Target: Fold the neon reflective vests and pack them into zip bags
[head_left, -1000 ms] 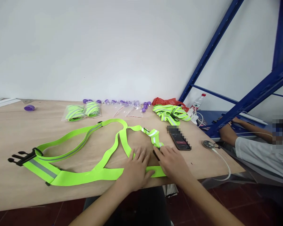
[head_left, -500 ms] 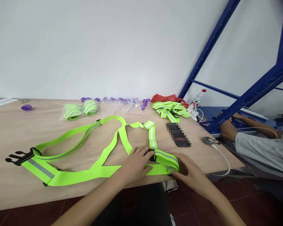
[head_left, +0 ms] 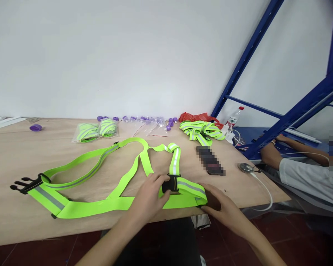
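A neon-yellow reflective harness (head_left: 88, 209) with grey stripes lies spread along the table's front edge. The thumb and fingers of my left hand (head_left: 148, 194) pinch its black buckle (head_left: 171, 183) on the right part. My right hand (head_left: 224, 207) is curled round the folded strap end (head_left: 192, 190), thumb below and fingers above; its fingertips are partly hidden behind the fold. At the harness's far left lies a pronged black buckle half (head_left: 26, 184), away from both hands.
Bagged rolled straps (head_left: 87, 132), clear bags (head_left: 152, 128) and purple caps (head_left: 170, 122) line the back. A loose strap bundle (head_left: 202, 130), phone (head_left: 209, 160) and round corded device (head_left: 245, 168) lie right. Beyond the blue rack post (head_left: 246, 55) is a person's sleeve (head_left: 305, 177).
My left hand has moved slightly left and now pinches the black buckle, which shows more fully. The folded strap end and my right hand have shifted a little left.
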Demonstrator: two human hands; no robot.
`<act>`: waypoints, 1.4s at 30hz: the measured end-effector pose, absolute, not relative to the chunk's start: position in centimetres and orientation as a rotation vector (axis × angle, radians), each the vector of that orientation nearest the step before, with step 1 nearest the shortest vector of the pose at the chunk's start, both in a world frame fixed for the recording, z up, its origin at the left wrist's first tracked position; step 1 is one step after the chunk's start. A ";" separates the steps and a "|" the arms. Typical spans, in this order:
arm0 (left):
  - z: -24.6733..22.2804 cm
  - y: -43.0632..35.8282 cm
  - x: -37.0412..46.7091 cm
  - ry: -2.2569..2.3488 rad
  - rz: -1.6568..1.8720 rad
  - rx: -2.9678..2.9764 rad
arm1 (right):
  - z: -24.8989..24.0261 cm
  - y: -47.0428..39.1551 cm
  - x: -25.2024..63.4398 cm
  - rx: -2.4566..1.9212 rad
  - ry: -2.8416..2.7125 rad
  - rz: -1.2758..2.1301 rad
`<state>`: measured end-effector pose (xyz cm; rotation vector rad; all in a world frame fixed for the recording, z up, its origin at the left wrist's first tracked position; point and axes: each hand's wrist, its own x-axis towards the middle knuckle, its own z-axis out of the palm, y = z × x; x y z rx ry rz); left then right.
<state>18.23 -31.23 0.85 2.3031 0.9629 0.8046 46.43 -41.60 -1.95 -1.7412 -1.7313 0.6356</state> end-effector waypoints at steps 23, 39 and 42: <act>-1.4 -34.8 16.5 0.977 0.664 2.445 | 0.7 -19.7 44.3 -1.699 -1.990 0.176; 5.5 -24.9 19.1 0.841 0.343 2.529 | -0.2 -20.1 42.0 -1.757 -1.903 0.252; 4.6 -20.0 21.0 1.071 0.688 2.502 | -0.4 -20.0 42.1 -1.708 -1.883 0.225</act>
